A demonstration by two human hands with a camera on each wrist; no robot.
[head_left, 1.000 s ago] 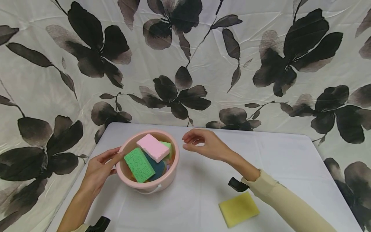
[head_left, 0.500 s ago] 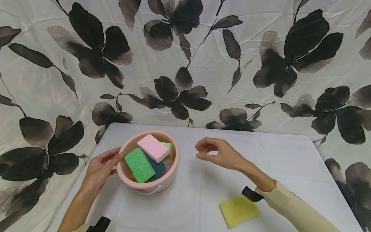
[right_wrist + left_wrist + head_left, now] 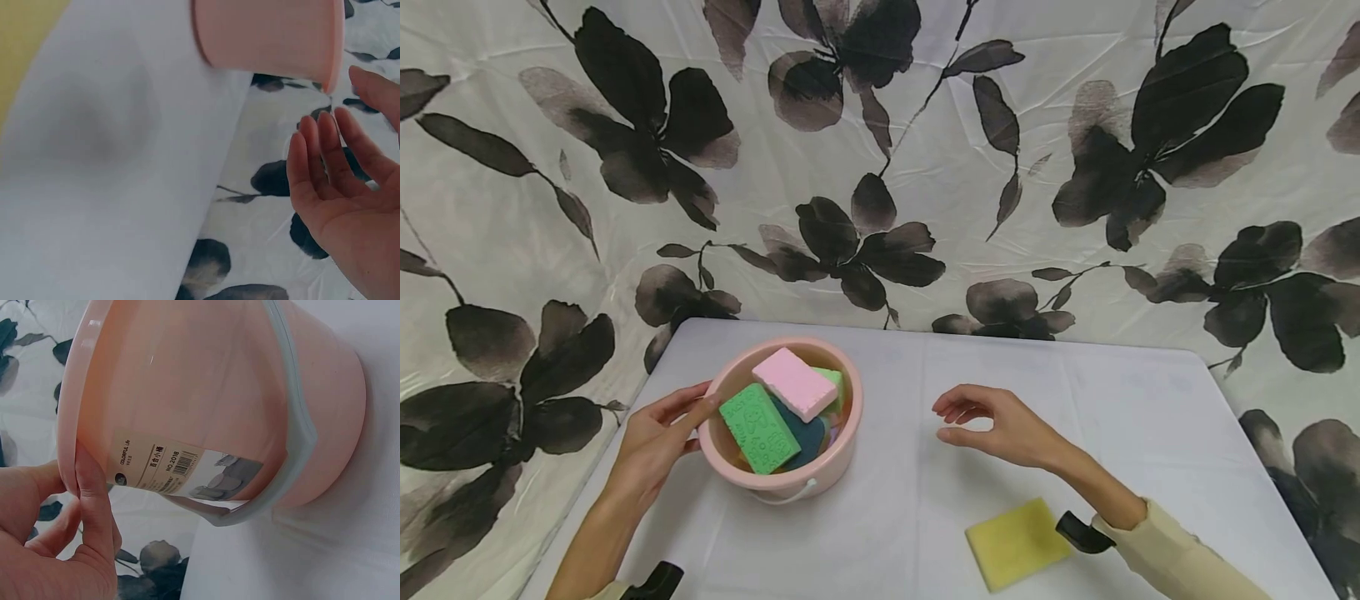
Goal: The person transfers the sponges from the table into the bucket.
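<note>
A pink bucket stands at the left of the table, its rim pinched between thumb and fingers of my left hand. Inside lie a pink sponge, a green sponge, a dark blue piece and a lighter green one, partly covered. The left wrist view shows a paper label on the bucket's side and a grey handle hanging down. My right hand hovers over the table with loosely bent fingers, holding nothing. Below it, a yellow sponge lies flat.
A white cloth covers the table. Behind and beside it hangs a white curtain with dark flowers. Black camera mounts sit at the left wrist and right wrist.
My right hand has drawn away from the bucket, moving right and toward me, with its fingers a little more apart. The left hand, bucket and sponges stay where they were.
</note>
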